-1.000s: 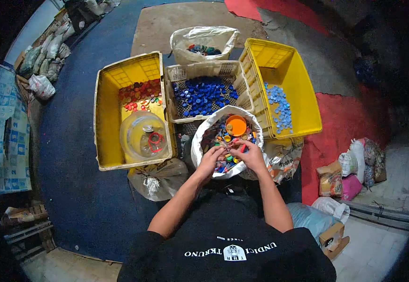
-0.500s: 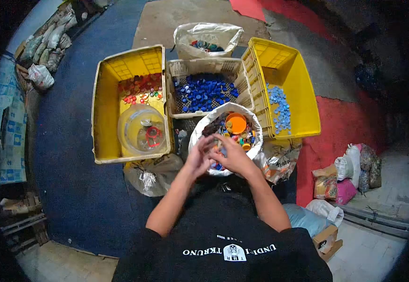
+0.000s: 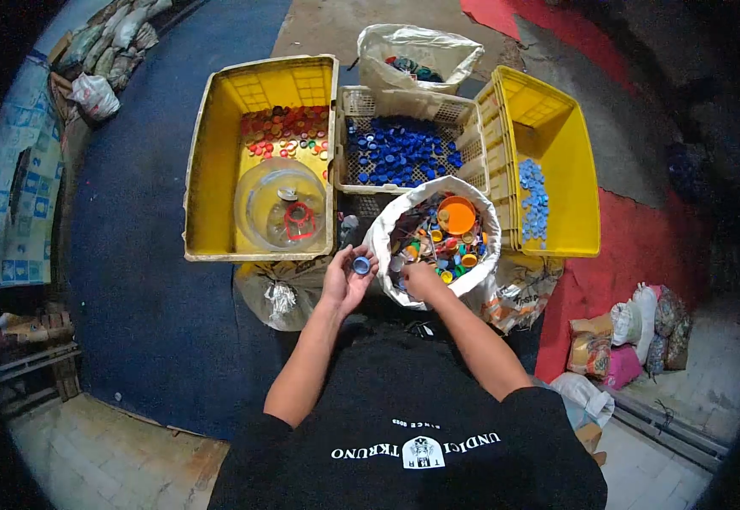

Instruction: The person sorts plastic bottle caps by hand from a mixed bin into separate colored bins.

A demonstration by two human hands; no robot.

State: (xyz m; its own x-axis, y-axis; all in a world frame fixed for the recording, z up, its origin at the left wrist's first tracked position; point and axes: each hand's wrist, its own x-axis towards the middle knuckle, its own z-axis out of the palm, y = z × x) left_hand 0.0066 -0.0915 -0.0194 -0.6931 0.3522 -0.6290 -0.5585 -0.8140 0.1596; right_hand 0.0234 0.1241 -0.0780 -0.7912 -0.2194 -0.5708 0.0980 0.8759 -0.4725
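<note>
My left hand [image 3: 347, 285] is palm up just left of the white sack [image 3: 380, 246], with its fingers curled around a blue bottle cap [image 3: 361, 265]. At the sack's near side, my right hand [image 3: 422, 281] reaches in among mixed bottle caps [image 3: 446, 277]. Its fingers look bunched and point down; their tips and anything between them are hidden. A large orange lid [image 3: 456, 215] lies on top of the mixed caps, toward the far side of the sack.
Behind the sack, a white crate [image 3: 412, 100] holds dark blue caps. The left yellow crate [image 3: 208, 161] contains red caps and a clear round container [image 3: 255, 204]. Light blue caps [image 3: 532, 200] lie in the right yellow crate [image 3: 570, 170]. Another white sack [image 3: 378, 59] stands farthest back.
My hands, together over the sack before, have separated. The left has moved left with the blue cap; the right has lowered into the caps. The view has shifted, placing the crates farther right.
</note>
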